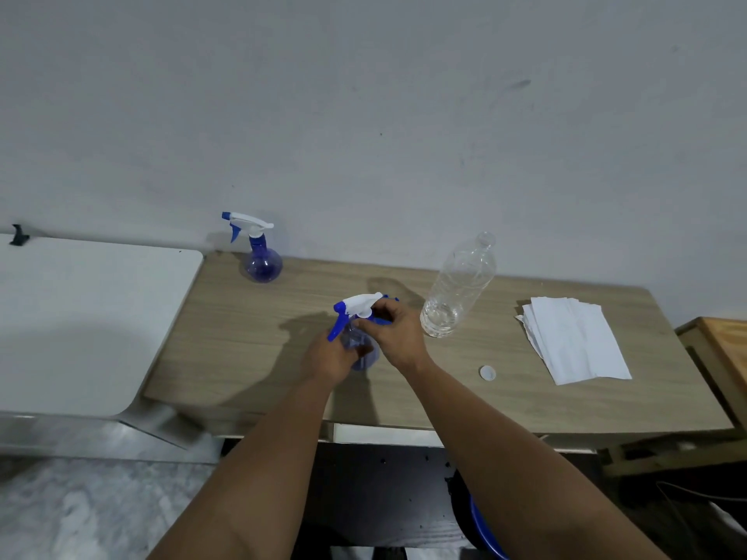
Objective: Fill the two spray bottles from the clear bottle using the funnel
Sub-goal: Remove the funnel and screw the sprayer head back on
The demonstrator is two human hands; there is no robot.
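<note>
The near sprayer (355, 337) stands mid-worktop (226, 357), its body in the left hand's (329, 359) grip, its collar in the right hand's (394, 337) grip. Second sprayer (260, 252) stands behind-left; the uncapped clear bottle (458, 286), cap (487, 372) and napkins (574, 341) lie right.

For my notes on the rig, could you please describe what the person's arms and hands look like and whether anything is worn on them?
Both forearms are bare as far as the frame shows, with no sleeves. The left hand and right hand wear no gloves, and no watch, ring or bracelet is visible.
</note>
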